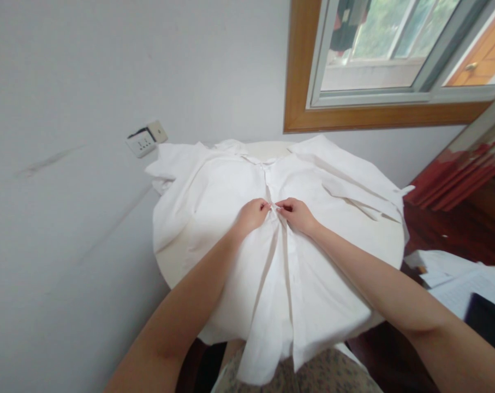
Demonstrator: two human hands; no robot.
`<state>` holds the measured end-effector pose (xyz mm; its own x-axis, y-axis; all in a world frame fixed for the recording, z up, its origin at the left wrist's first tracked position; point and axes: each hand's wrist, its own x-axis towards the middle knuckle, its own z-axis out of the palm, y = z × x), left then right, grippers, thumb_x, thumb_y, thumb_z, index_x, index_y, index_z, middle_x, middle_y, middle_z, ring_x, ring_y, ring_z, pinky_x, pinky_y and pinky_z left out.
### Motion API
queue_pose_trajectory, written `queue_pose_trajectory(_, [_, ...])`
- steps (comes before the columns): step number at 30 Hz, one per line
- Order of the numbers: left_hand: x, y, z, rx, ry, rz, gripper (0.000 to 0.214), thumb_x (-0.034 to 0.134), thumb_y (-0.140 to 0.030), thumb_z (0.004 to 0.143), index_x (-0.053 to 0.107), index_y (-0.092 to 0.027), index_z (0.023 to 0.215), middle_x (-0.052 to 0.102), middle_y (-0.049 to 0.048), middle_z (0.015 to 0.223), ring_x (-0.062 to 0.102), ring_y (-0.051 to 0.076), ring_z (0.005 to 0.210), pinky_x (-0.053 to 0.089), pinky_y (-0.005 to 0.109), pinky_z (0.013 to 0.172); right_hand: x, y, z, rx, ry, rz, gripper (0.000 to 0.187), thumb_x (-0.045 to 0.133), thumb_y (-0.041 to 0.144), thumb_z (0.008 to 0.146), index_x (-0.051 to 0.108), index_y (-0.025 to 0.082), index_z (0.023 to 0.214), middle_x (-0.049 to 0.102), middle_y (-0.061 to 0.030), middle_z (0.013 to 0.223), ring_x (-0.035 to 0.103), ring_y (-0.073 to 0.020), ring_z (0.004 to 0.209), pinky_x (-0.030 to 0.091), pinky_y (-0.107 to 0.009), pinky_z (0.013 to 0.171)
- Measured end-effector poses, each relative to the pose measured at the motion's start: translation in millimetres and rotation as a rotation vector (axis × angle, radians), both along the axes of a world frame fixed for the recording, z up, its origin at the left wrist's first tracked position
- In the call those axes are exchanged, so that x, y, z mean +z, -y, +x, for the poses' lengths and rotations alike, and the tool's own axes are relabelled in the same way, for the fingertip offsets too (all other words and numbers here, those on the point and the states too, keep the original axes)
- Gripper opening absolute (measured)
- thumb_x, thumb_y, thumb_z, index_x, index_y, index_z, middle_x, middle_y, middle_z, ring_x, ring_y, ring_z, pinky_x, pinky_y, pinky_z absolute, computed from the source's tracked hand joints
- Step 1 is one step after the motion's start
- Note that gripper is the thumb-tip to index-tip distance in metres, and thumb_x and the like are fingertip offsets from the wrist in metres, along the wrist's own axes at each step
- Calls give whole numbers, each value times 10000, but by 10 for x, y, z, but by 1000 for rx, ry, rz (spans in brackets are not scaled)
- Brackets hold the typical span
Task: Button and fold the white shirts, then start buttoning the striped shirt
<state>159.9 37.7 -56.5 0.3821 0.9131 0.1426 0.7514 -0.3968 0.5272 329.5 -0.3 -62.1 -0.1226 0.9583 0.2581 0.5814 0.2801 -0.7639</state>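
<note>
A white shirt (pixel 214 218) lies spread front-up over a small round white table (pixel 388 240), its lower edge hanging off the near side. My left hand (pixel 252 214) pinches the left front edge of the shirt at mid-chest. My right hand (pixel 297 213) pinches the right front edge directly opposite. The fingertips of both hands almost meet at the shirt's front opening, fingers closed on the cloth. The collar (pixel 247 150) lies at the far side by the wall.
A grey wall stands behind the table with a wall socket (pixel 145 140) at the left. A wood-framed window (pixel 353 114) is at the upper right. Red fabric (pixel 464 174) and papers (pixel 455 278) lie to the right.
</note>
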Motion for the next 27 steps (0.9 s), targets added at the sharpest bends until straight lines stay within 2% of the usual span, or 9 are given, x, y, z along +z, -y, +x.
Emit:
queue_pose_trajectory(8, [6,14,13,-8,-53,21,296,429,-290,937,679,-155,856,704,74,876,620,171,799,448,269,732,0,7,3,20,3,17,234,556,184,829,764,180,934,699,-32,804,593,-162,743,432,-253,695])
queue_pose_trajectory(14, [-13,-7,10,-20,-5,10,250,453,-259,919,674,-158,857,707,62,897,623,169,828,465,271,759,-25,11,-9,30,-41,34,238,548,255,848,742,171,958,697,-37,833,573,-147,720,429,-250,687])
queue_pose_trajectory(19, [-29,-20,3,-29,47,-28,269,450,-283,918,681,-169,842,715,49,870,627,164,807,473,263,743,-6,-12,49,137,-77,-4,360,417,353,929,716,161,873,676,-27,761,567,-140,692,430,-242,673])
queue_pose_trajectory(22, [-34,-12,19,-11,23,-17,277,451,-280,915,688,-160,839,715,57,859,630,169,806,475,272,749,-26,-58,90,175,-109,-43,298,460,318,893,710,160,928,677,-21,775,570,-130,680,439,-236,677])
queue_pose_trajectory(27, [-54,-13,55,7,12,-13,271,437,-219,910,700,-158,892,722,64,935,641,177,909,479,284,836,-89,-129,78,142,-196,-69,256,537,290,817,695,160,971,660,-3,719,557,-117,623,436,-224,620])
